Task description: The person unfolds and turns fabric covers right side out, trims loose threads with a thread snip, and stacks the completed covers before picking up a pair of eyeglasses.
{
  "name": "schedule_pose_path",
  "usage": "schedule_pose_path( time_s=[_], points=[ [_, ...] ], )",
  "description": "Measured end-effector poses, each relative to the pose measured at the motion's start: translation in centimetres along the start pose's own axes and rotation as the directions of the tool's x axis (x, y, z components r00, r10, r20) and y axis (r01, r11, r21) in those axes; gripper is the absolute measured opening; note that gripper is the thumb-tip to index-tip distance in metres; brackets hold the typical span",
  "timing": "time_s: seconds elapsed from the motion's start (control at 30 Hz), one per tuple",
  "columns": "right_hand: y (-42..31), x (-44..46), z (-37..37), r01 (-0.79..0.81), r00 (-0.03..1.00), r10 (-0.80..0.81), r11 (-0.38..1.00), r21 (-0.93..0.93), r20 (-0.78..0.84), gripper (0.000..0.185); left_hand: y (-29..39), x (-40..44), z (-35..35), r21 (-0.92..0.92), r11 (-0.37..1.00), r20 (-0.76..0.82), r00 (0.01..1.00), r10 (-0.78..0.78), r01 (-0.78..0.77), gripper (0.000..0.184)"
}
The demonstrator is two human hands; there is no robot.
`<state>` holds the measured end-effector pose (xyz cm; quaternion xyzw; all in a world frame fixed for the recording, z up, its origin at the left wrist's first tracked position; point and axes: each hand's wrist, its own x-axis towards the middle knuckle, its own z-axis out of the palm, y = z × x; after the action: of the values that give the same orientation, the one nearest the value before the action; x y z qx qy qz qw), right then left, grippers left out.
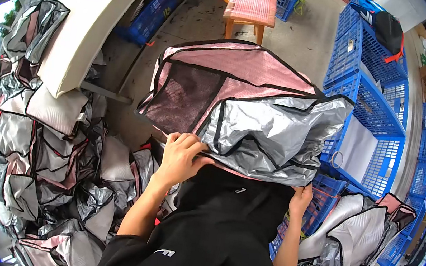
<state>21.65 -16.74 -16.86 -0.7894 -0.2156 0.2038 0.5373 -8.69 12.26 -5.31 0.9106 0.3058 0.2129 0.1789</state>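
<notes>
Across my lap and out in front of me spreads a pink bag [263,67] with black bound edges and a crinkled silver lining [273,122]. A dark mesh pocket [183,97] is sewn on its left part. My left hand [184,153] grips the near edge below the mesh, fingers on top and thumb toward me. At the near right corner, my right hand [300,199] pinches the silver edge; its fingertips are partly hidden by the fabric.
A large heap of similar bags [55,161] lies at left beside a pale table [96,23]. More bags [355,230] are piled at right. Blue crates [370,110] stack behind them. A wooden stool [251,2] with a woven seat stands ahead.
</notes>
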Motion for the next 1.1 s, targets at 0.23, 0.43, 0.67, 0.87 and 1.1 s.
schedule_pose_path(
  time_s=[0.23,0.43,0.67,0.87,1.1],
  points=[
    [-4.4,-0.8,0.0,0.052,0.999,-0.044,0.908,-0.417,0.028,0.019,2.3,1.4,1.3,-0.143,0.910,0.097,0.920,-0.379,0.390,0.039],
    [-3.0,-1.9,-0.8,0.096,0.990,-0.045,0.909,-0.405,0.134,0.020,-2.6,-2.1,-0.3,-0.748,0.385,0.365,0.819,-0.442,0.541,0.039],
    [-8.6,-3.1,-2.0,-0.167,0.986,0.166,0.977,-0.135,-0.021,0.024,-5.3,-5.5,-2.6,-0.680,0.356,0.560,0.768,-0.312,0.641,0.040],
    [-11.9,0.3,3.3,-0.415,0.893,0.383,0.904,0.105,0.239,0.033,-4.9,-5.2,-2.2,-0.696,0.381,0.545,0.793,-0.271,0.609,0.042],
    [-12.3,-1.9,-1.6,-0.523,0.852,0.443,0.691,0.499,0.279,0.028,-5.0,-4.2,-2.4,-0.686,0.368,0.360,0.732,-0.578,0.627,0.027]
  ],
)
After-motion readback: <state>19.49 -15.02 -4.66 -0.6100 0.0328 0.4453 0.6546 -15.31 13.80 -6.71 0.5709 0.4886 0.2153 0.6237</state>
